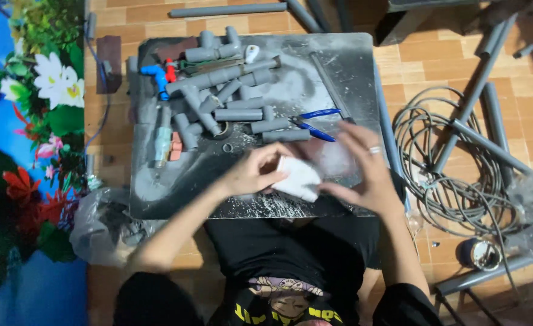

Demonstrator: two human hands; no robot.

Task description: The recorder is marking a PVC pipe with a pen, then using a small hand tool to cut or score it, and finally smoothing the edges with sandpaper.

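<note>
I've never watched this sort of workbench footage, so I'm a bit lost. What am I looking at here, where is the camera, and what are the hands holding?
There is no machine here: a person works with two bare hands. The single picture comes from a camera worn on the person's head, looking straight down.

Below lies a dark work board, dusted with pale shavings. On it sits a heap of grey pipe pieces, a blue pipe fitting and blue-handled pliers.

The left hand and the right hand, which wears a ring, both grip a small white object. It is blurred, so I cannot tell what it is.

On the tiled floor to the right lie a coil of grey cable and long grey pipes.
</note>
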